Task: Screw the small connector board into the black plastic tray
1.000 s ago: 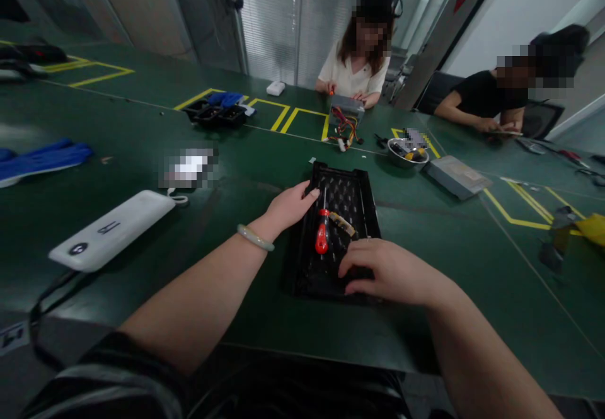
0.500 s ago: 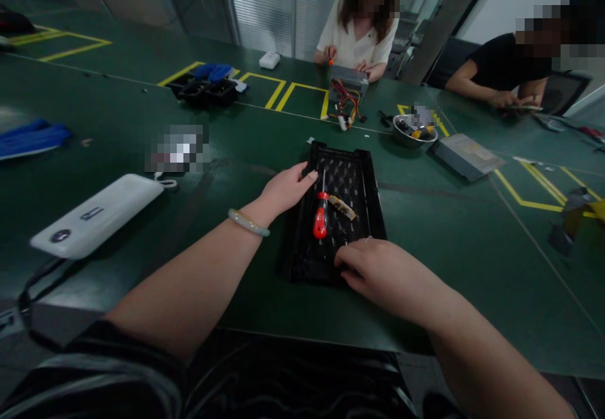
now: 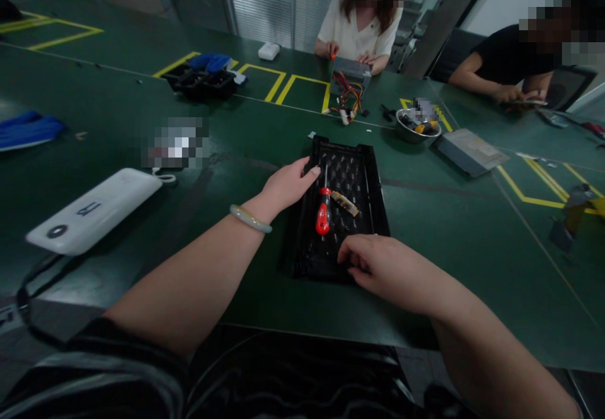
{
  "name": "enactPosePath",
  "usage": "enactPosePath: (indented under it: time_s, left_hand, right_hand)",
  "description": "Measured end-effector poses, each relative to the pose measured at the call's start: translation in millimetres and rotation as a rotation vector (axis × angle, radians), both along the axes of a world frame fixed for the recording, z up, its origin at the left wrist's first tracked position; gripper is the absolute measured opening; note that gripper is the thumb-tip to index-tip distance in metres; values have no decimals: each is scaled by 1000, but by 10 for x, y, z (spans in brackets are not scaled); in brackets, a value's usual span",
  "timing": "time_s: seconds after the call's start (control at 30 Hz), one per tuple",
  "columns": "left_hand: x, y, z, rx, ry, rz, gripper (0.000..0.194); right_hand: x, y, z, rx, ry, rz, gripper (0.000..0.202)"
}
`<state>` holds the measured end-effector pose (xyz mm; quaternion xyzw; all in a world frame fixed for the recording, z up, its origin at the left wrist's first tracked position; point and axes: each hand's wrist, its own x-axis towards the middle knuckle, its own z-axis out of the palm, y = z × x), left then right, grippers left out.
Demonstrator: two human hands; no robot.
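A shallow black plastic panel (image 3: 341, 168) lies lengthwise before me, its raised rim and dimpled inner face turned up. My left hand (image 3: 293, 183) grips its left side, thumb over the rim and the other fingers mostly hidden. Inside lie a red and black screwdriver (image 3: 323, 211), shaft pointing away from me, and a small yellowish circuit board (image 3: 345, 203) just right of it. Over the panel's near right corner, my right hand (image 3: 371, 260) is curled with its fingertips bunched together and pointing down. Whatever those fingertips hold, if anything, is too small or hidden to make out.
On the green table (image 3: 236, 173), a white power bank (image 3: 97, 211) lies left. Further off stand a black tray (image 3: 201, 85), a metal bowl (image 3: 416, 130) of tools and a grey metal plate (image 3: 470, 151). Across, one person handles a wired metal box (image 3: 350, 79); another sits right.
The view has shifted slightly. My right hand's fingers have lifted and curled a little over the panel's near end. My left hand keeps its hold on the left side.
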<state>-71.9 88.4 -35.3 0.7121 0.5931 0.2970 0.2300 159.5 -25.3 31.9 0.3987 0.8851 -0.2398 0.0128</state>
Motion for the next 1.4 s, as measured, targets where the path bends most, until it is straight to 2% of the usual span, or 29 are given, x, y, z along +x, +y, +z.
enactPosePath:
  time_s: [0.27,0.43,0.6,0.7,0.8,0.93,1.17,1.23,1.33,1.4]
  left_hand:
    - [-8,4,-18,19,9,-4,52]
    - [-17,15,-45,32,3,-6,54]
    - [-20,13,-62,51,-12,-16,51]
    - [-20,20,-74,59,-18,-19,50]
    - [-23,28,-84,67,-25,-21,51]
    - [-25,27,-82,58,-23,-27,52]
    - [-19,28,-87,52,23,-7,54]
    - [-1,6,-56,83,39,35,57]
    - [70,-82,52,235,115,86,62]
    - [145,-169,136,354,207,12,54]
  right_hand:
    - [-14,-74,31,76,-59,49,21]
    - [8,-69,17,71,-28,-21,21]
    - [13,-88,11,104,-21,-14,23]
    - [-13,-114,8,165,-93,-99,17]
    - [-51,-130,-4,204,-199,-191,20]
    - [-102,-162,-37,253,-219,-129,17]
    - [-56,-230,33,254,-34,-45,21]
    - [-18,-197,67,243,-6,-82,20]
    - [41,-38,50,314,-21,-253,16]
    - [73,113,-9,383,-56,-347,14]
